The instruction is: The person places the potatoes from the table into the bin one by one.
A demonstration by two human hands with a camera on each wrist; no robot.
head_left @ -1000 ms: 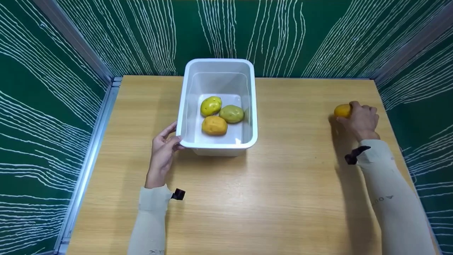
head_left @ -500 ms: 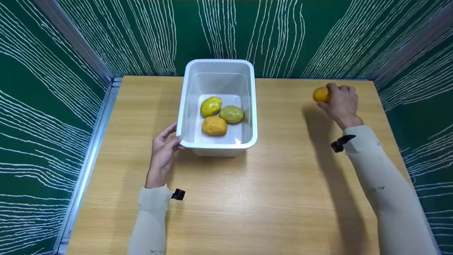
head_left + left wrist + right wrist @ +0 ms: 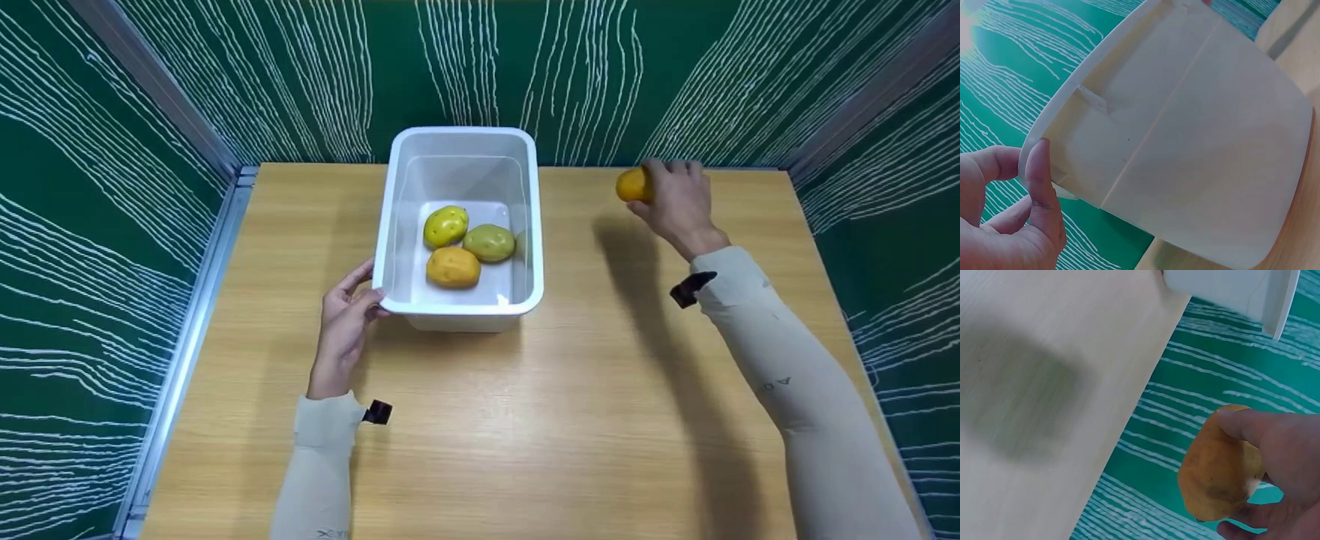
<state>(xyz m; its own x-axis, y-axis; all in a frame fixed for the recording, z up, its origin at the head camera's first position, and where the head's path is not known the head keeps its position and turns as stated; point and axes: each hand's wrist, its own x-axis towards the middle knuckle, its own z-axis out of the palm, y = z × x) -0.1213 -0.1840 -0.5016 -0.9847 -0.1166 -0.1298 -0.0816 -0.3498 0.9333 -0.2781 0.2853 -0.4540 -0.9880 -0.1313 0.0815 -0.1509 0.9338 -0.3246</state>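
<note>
A white plastic bin (image 3: 534, 225) stands near the back of the table. On its floor lie three mangoes: a yellow-green mango (image 3: 446, 226), a green mango (image 3: 489, 243) and an orange-yellow mango (image 3: 453, 268). My left hand (image 3: 346, 330) pinches the bin's near left corner; the left wrist view shows thumb and fingers on either side of the rim (image 3: 1055, 104). To the right of the bin, my right hand (image 3: 681, 204) holds another orange-yellow mango (image 3: 1216, 472) between thumb and fingers, raised above the table. Part of that mango is hidden behind the hand.
The wooden table (image 3: 480, 435) runs up to a green back wall (image 3: 397, 67) with white wavy lines. Similar walls close in both sides, with a metal rail (image 3: 196, 300) along the left edge. Each wrist carries a small black camera (image 3: 377, 412).
My right hand has lifted the orange-yellow mango from the table's right side and carried it left and toward the back, closer to the bin. My left hand stays on the rim.
</note>
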